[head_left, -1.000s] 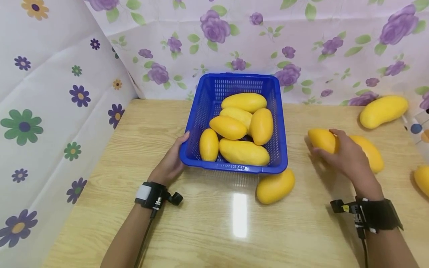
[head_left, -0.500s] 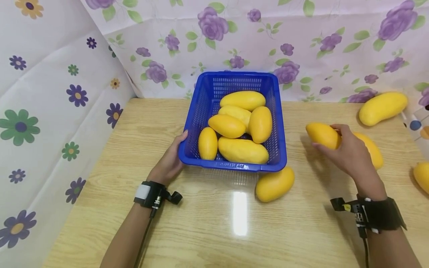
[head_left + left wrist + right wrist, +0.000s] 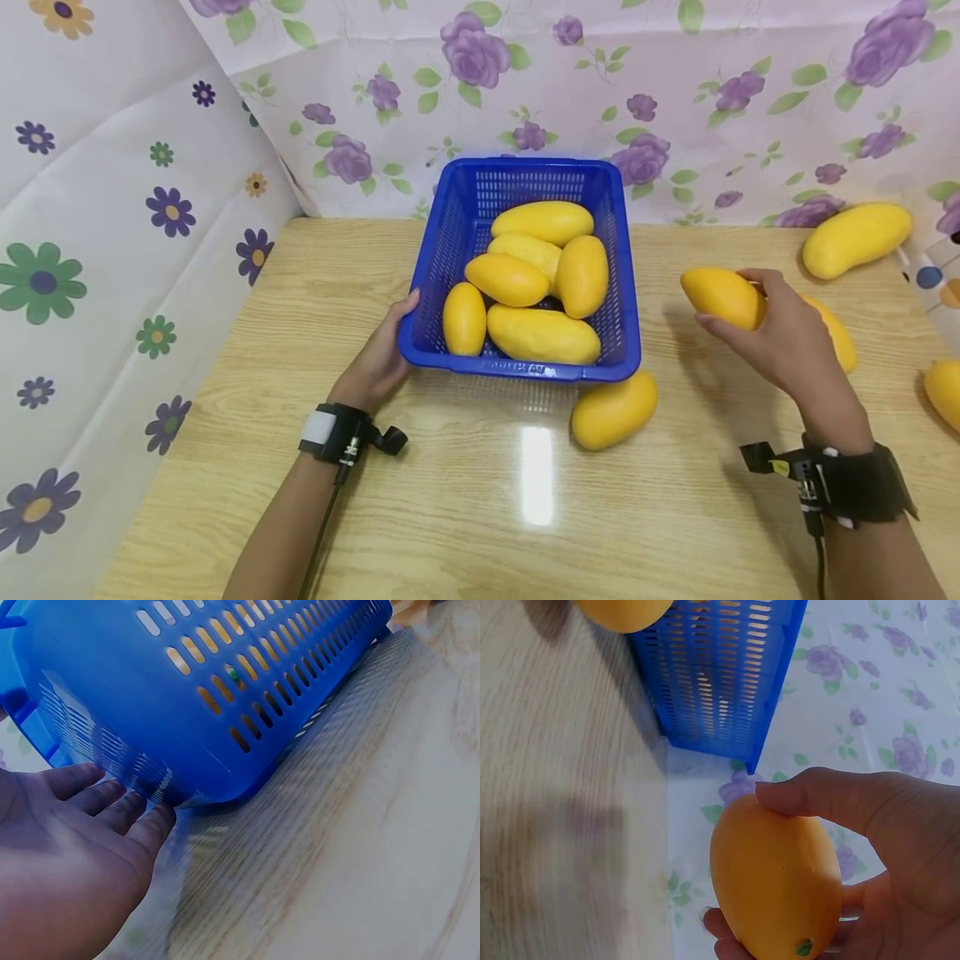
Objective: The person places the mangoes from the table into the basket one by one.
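A blue plastic basket (image 3: 525,367) stands on the wooden table, holding several yellow mangoes (image 3: 543,336). My left hand (image 3: 378,354) holds the basket's left side near the front corner, thumb at the rim; in the left wrist view its fingers (image 3: 120,806) touch the outer wall. Right of the basket, my right hand (image 3: 791,333) grips a mango (image 3: 720,296) above the table. In the right wrist view the thumb lies over one end of this mango (image 3: 776,877), with fingers beneath it. Another mango (image 3: 615,410) lies by the basket's front right corner.
Behind the right hand lies a mango (image 3: 832,333), partly hidden. One more mango (image 3: 857,240) lies at the back right, and another (image 3: 945,390) is cut off at the right edge. Flowered cloth (image 3: 720,158) hangs behind the table (image 3: 450,500) and on the left.
My right hand has lifted the mango off the table and moved it slightly toward the back and left. My left hand stays at the basket.
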Motion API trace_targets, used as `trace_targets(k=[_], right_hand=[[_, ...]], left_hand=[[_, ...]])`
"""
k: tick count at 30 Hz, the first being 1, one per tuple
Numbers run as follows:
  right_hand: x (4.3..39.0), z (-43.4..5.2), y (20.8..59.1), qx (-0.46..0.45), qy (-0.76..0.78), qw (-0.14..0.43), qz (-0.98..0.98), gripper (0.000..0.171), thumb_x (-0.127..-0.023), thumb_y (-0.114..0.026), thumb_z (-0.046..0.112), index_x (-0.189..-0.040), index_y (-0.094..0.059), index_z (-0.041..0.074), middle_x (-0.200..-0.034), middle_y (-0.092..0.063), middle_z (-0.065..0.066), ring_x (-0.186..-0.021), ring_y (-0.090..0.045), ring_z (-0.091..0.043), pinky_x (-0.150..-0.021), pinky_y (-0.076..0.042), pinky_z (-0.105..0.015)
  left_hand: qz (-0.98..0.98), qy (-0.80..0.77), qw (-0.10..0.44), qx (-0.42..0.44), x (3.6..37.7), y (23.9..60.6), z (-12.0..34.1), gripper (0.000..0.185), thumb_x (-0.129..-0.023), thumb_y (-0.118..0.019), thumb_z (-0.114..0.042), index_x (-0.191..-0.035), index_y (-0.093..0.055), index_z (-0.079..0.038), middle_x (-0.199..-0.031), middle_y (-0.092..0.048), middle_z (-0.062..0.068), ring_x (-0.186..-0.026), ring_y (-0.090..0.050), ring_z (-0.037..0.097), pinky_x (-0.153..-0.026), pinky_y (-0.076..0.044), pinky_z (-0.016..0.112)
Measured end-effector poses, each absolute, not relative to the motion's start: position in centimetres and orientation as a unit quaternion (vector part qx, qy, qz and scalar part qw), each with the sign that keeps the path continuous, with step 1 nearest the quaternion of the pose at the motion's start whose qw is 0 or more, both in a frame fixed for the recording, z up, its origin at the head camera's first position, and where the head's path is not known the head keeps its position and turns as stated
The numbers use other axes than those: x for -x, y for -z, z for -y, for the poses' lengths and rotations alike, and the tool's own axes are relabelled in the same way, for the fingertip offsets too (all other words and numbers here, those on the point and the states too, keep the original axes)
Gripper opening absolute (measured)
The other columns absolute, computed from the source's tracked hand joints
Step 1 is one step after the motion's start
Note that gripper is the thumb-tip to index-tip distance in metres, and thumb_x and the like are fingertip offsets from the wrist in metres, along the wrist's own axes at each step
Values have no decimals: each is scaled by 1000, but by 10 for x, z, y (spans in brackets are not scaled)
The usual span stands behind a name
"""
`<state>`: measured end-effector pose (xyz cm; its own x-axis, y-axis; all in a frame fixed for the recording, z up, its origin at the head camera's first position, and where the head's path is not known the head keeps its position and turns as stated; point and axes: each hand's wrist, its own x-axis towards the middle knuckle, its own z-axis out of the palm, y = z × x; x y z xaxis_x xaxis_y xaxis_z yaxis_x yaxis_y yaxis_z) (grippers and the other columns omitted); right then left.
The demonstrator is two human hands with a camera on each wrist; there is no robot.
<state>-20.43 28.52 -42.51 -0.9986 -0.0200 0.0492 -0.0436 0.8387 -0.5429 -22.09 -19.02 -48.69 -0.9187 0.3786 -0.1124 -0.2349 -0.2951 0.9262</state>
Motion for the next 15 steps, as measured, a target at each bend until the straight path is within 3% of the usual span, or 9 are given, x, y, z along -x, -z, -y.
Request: trace_targets(k=[7,15], right_hand=[[199,-279,415,-20,-289,29,957,90,-91,-72,49,-153,-31,-1,-127,-51,-34,-97,-50,-44,-71,-39,-46],[194,-275,407,-25,-297,45,954,87,-91,-74,46,-153,-33,0,-128,-52,-32,-95,-50,-43,-70,-39,-45]], left_hand=[[-569,-797,195,-59,221,486,190,70,-103,-44,-57,-161,-22,-24,-160,-32,5,-142,-35,22,-113,-33,36],[-568,-798,193,-59,220,486,190,71,-103,-45,-57,-161,-21,-25,-160,-31,2,-144,-33,22,-117,-27,40]])
